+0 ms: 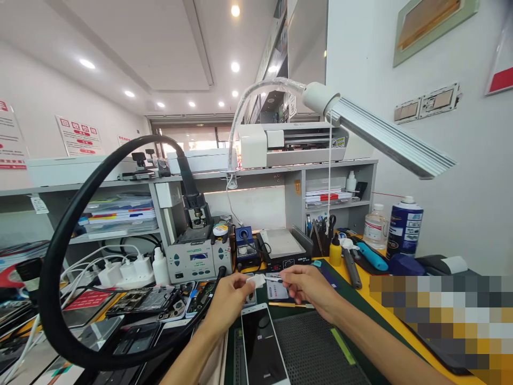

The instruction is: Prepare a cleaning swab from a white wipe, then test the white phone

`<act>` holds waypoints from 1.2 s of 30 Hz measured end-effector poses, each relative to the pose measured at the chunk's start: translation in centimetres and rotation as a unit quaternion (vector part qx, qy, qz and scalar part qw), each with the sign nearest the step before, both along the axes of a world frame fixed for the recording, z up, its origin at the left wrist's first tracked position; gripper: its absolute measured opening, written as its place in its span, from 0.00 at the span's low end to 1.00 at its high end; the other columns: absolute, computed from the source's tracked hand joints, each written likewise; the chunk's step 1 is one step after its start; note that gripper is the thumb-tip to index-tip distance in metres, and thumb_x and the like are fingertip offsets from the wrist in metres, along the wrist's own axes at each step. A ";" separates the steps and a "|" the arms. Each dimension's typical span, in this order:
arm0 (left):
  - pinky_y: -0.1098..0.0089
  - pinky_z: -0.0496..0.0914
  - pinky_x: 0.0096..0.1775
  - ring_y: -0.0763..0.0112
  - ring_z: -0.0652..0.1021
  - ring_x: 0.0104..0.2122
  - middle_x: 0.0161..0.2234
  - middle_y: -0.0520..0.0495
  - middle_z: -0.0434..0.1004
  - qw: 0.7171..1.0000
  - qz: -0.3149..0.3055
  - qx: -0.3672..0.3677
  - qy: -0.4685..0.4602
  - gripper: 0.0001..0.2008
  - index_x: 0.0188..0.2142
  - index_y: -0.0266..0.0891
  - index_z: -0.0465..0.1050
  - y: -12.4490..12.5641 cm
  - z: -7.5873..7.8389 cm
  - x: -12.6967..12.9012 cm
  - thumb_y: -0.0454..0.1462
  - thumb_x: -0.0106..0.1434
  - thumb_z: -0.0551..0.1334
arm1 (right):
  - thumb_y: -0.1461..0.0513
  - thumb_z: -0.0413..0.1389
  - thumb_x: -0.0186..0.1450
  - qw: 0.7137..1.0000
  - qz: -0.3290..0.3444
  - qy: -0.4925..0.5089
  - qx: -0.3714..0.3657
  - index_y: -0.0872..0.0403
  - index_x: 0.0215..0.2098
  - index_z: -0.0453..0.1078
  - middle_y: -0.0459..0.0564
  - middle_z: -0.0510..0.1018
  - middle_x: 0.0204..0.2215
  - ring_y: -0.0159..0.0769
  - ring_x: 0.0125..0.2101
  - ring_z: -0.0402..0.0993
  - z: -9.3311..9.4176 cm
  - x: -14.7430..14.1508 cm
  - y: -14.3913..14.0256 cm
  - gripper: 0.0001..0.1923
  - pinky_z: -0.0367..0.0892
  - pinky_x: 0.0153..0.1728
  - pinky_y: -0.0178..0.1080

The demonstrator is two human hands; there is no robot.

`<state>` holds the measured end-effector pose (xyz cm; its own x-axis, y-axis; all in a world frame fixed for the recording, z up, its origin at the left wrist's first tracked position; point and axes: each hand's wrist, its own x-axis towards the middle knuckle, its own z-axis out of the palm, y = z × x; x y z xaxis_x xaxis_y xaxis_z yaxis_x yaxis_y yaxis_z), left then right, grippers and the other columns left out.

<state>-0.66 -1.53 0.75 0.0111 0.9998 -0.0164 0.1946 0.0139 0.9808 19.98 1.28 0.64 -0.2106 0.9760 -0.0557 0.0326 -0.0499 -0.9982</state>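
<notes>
- Head view: left hand [229, 297] pinches a small white piece [257, 280], just beyond the phone's far end.
- Right hand [311, 289] pinches a slim pale item [274, 278], unclear what; fingertip grips probably give fine control.
- Phone [262, 347] lies near, face up on the dark perforated mat [316, 342], perhaps for protection; its screen shows an "MI" logo.
- Lamp [393, 136] leans rightward, likely for lighting the bench.
- Blue can [404, 227], right: its label is too small for reading.
- Far left, a wall poster [79, 135] reads "回收价格".
</notes>
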 end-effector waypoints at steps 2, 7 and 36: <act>0.77 0.48 0.17 0.84 0.54 0.14 0.17 0.62 0.57 1.000 0.001 -0.008 0.018 0.09 0.32 0.36 0.69 -0.1 0.2 -0.2 0.41 0.62 0.61 | 0.60 0.59 0.61 1.000 -0.016 -0.009 0.003 0.58 0.34 0.73 0.46 0.72 0.26 0.25 0.20 0.66 -0.2 0.3 0.5 0.08 0.59 0.17 0.29; 0.78 0.54 0.17 0.84 0.58 0.16 0.22 0.59 0.63 0.995 -0.004 -0.032 0.097 0.11 0.34 0.35 0.68 0.4 0.6 0.3 0.42 0.67 0.57 | 0.57 0.55 0.68 0.999 -0.012 -0.051 0.011 0.57 0.42 0.70 0.47 0.75 0.34 0.29 0.28 0.71 -1.0 0.8 1.6 0.11 0.70 0.27 0.34; 0.68 0.61 0.33 0.65 0.70 0.30 0.28 0.48 0.74 0.941 0.009 0.133 0.312 0.19 0.35 0.37 0.73 -1.7 2.5 -2.5 0.51 0.61 0.54 | 0.56 0.55 0.67 0.849 0.224 -0.464 0.113 0.54 0.50 0.69 0.52 0.74 0.49 0.41 0.44 0.73 0.5 4.2 0.7 0.15 0.72 0.43 0.46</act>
